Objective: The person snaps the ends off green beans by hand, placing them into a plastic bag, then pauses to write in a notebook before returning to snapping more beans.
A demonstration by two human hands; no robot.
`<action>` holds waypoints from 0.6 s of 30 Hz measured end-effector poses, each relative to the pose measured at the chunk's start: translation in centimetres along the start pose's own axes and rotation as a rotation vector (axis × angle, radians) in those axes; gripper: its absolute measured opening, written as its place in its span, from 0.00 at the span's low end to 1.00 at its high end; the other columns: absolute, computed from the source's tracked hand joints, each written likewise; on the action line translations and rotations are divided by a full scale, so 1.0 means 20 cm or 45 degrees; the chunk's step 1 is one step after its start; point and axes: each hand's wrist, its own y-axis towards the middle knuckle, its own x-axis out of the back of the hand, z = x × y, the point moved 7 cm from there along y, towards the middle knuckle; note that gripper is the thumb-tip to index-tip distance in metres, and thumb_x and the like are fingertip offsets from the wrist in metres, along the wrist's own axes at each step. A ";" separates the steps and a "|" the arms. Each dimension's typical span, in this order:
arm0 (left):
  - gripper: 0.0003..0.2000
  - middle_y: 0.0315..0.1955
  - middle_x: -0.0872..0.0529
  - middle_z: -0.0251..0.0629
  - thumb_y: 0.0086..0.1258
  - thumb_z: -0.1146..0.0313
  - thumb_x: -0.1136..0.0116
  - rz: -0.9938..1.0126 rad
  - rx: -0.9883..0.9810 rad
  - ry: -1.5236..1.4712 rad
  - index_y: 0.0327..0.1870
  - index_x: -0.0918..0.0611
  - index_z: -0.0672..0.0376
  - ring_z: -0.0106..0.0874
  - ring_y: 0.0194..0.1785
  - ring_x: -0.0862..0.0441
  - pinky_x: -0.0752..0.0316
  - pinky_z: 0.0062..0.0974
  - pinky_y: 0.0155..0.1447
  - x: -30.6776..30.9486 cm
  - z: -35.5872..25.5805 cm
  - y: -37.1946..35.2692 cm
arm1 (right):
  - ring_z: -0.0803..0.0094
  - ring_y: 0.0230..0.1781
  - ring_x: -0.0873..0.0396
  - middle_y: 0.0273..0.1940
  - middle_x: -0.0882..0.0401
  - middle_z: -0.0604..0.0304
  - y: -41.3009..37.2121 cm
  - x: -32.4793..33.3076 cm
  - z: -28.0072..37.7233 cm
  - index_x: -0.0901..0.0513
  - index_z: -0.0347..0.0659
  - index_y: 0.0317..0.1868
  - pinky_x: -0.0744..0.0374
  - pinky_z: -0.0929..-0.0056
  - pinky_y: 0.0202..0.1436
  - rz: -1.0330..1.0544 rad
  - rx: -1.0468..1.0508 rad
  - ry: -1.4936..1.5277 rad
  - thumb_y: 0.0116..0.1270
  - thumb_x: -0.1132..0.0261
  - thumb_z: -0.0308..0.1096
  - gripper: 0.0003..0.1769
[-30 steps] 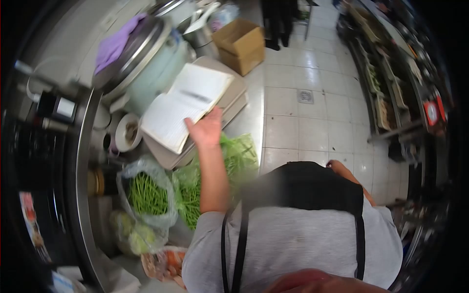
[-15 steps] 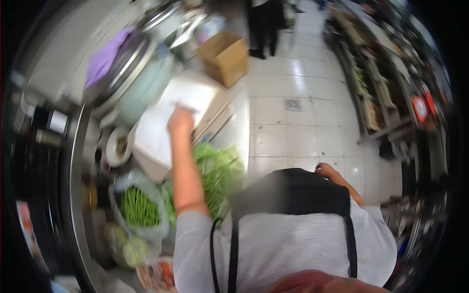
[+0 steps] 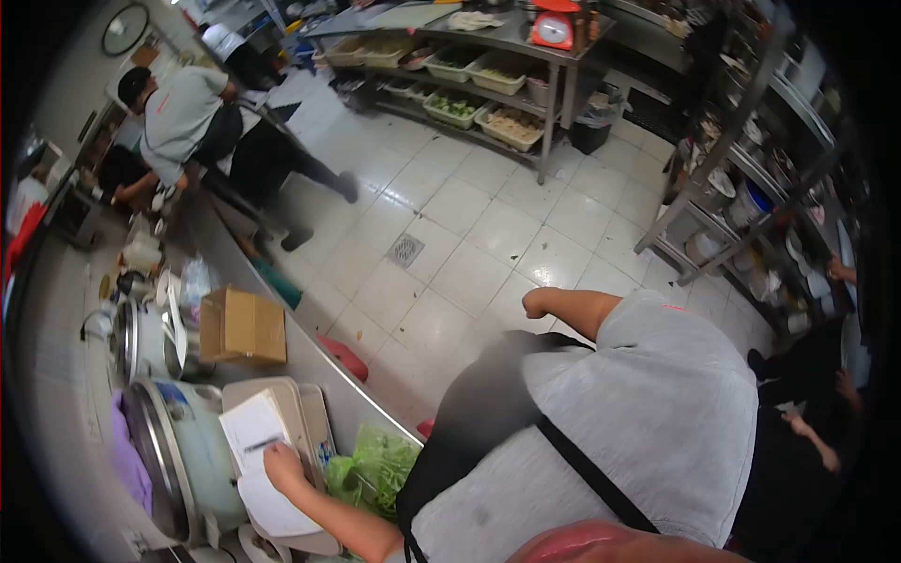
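My left hand (image 3: 283, 465) rests over an open notebook (image 3: 255, 419) with white pages. Its fingers are closed at a dark pen (image 3: 262, 446), which lies slantwise across the page. Under the notebook is a beige plastic lid or tray (image 3: 307, 403). Leafy greens in a clear plastic bag (image 3: 374, 466) sit beside my left forearm. My right hand (image 3: 539, 302) hangs over the tiled floor with its fingers curled in; anything inside it is hidden.
A cardboard box (image 3: 242, 328) and large lidded pots (image 3: 188, 441) stand along the steel counter. A co-worker (image 3: 192, 122) is at its far end. Across the aisle stand a steel table (image 3: 563, 58) with food bins and a rack (image 3: 751, 178). People are at the right edge.
My view has swung to the right, bringing the aisle, the co-worker and the rack into sight. My left hand stays at the notebook. My right arm now points across toward the aisle.
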 end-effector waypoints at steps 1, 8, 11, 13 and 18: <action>0.15 0.31 0.22 0.53 0.58 0.65 0.58 -0.101 -0.067 -0.169 0.35 0.25 0.69 0.45 0.34 0.25 0.32 0.35 0.42 0.02 -0.07 -0.08 | 0.54 0.38 0.26 0.35 0.23 0.46 0.02 -0.02 -0.01 0.20 0.35 0.32 0.28 0.61 0.42 0.000 0.001 0.008 0.47 0.49 0.33 0.15; 0.16 0.25 0.23 0.43 0.59 0.63 0.51 0.570 0.171 -0.561 0.40 0.27 0.67 0.31 0.28 0.25 0.30 0.26 0.33 -0.29 0.03 -0.54 | 0.55 0.39 0.26 0.38 0.24 0.48 0.08 -0.08 0.03 0.21 0.35 0.35 0.28 0.60 0.42 0.095 0.098 -0.109 0.50 0.47 0.35 0.15; 0.21 0.35 0.22 0.51 0.57 0.58 0.49 0.356 0.241 -0.193 0.45 0.27 0.66 0.39 0.38 0.24 0.31 0.32 0.44 -0.30 0.07 -0.71 | 0.55 0.39 0.25 0.38 0.23 0.48 0.11 -0.03 0.01 0.20 0.38 0.33 0.28 0.60 0.42 0.088 0.086 -0.130 0.48 0.46 0.33 0.14; 0.28 0.49 0.32 0.58 0.55 0.52 0.50 0.503 0.264 -0.102 0.53 0.32 0.64 0.47 0.55 0.36 0.43 0.37 0.58 -0.41 0.14 -0.79 | 0.55 0.39 0.25 0.37 0.23 0.48 0.20 -0.02 -0.01 0.19 0.40 0.32 0.28 0.60 0.42 0.107 0.058 -0.115 0.47 0.45 0.32 0.13; 0.30 0.54 0.36 0.55 0.56 0.50 0.52 0.393 0.424 -0.007 0.58 0.37 0.57 0.50 0.58 0.42 0.45 0.42 0.59 -0.44 0.04 -0.88 | 0.53 0.34 0.25 0.31 0.23 0.47 0.47 0.09 0.02 0.19 0.39 0.25 0.27 0.61 0.40 0.042 0.459 -0.424 0.48 0.45 0.42 0.15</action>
